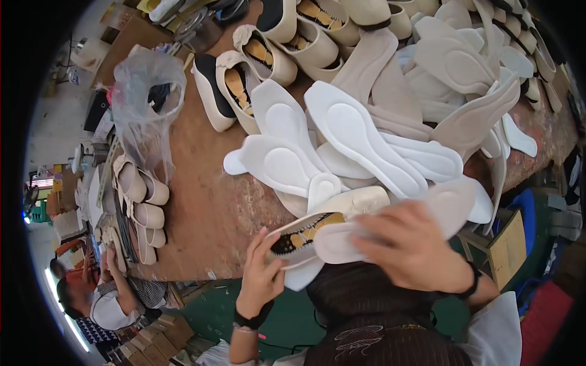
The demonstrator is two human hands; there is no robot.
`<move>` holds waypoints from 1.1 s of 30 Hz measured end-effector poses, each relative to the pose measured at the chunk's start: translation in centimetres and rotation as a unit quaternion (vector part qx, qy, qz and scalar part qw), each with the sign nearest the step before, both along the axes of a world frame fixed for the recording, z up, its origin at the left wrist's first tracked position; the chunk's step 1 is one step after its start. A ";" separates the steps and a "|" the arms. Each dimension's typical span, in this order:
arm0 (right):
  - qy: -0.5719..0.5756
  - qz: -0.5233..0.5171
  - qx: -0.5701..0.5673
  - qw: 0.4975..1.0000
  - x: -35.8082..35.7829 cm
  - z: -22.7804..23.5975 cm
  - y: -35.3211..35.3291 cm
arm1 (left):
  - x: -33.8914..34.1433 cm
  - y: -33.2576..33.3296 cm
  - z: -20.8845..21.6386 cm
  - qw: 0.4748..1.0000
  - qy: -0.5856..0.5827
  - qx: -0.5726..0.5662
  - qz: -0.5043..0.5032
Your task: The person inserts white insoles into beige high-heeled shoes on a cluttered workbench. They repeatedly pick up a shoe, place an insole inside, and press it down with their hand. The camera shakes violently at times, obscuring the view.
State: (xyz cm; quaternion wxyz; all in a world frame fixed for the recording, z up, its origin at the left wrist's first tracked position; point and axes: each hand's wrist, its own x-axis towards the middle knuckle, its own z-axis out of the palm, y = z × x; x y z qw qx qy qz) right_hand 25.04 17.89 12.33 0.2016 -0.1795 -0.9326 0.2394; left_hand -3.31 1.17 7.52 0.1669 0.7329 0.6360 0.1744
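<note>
A cream flat shoe rests at the table's near edge, its opening facing up with the dark and tan inner sole bare. My left hand grips this shoe at its left end, fingers over the rim. In my right hand, blurred by motion, is a beige padded insole. One rounded end of it lies over the shoe's opening, and its other end reaches out to the right beyond my fingers. Just past the shoe lies a loose heap of white insoles and beige insoles.
Cream shoes stand in rows at the back of the brown table. A clear plastic bag and finished-looking shoes sit at the left. Another person works at the far left. A wooden stool stands at the right.
</note>
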 end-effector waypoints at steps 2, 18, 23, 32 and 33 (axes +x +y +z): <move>-0.023 0.048 0.011 0.998 -3.7 -2.6 -1.5 | 0.5 -0.9 -2.3 0.993 -0.063 0.045 0.090; -0.022 0.072 -0.131 0.988 -12.3 -7.9 -4.8 | 0.4 -1.8 -7.8 0.934 -0.312 0.130 0.114; -0.069 0.069 -0.113 0.989 -12.6 -8.2 -5.3 | 0.2 -2.1 -8.4 0.928 -0.323 0.142 0.118; 0.008 0.210 -0.089 0.974 -13.2 -11.3 -5.0 | 0.1 -0.3 -6.9 0.925 -0.329 0.105 0.156; -0.013 0.187 -0.074 0.980 -13.2 -11.0 -5.3 | 0.1 -0.2 -7.1 0.923 -0.329 0.106 0.167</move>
